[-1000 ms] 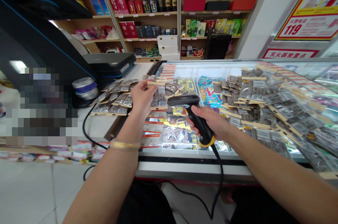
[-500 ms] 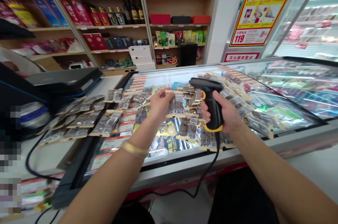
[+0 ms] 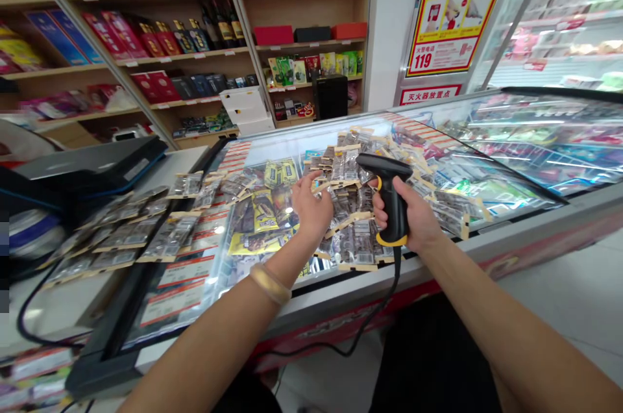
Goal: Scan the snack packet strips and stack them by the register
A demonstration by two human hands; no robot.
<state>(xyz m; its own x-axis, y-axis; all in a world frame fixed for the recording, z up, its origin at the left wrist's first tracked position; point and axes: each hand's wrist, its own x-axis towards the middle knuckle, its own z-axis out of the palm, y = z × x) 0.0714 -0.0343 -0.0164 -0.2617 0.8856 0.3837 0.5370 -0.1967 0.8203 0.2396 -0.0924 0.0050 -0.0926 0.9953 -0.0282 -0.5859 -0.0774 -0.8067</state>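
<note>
My right hand (image 3: 413, 212) is wrapped round the grip of a black and yellow handheld barcode scanner (image 3: 394, 205), held upright above the freezer. Its head points left, and a black cable hangs from its base. My left hand (image 3: 314, 205), with a gold bangle (image 3: 270, 283) at the wrist, is at the left side of a heap of clear packets (image 3: 357, 244) with dark contents and cream edges. Its thumb and forefinger look parted at the edge of one packet (image 3: 345, 202). More such packets (image 3: 168, 234) lie to the left, across the freezer edge and counter.
The glass-topped chest freezer (image 3: 292, 121) holds colourful packs, with yellow packs (image 3: 265, 212) visible below the glass. Dark equipment (image 3: 117, 163) stands on the left counter. Shelves (image 3: 189, 52) of boxes and bottles line the back wall. The scanner's cable (image 3: 360, 335) loops before the freezer.
My left hand has moved right, closer to the scanner, and its fingers have parted from the packet they pinched. The right hand keeps the scanner. The view has shifted, showing more yellow packs.
</note>
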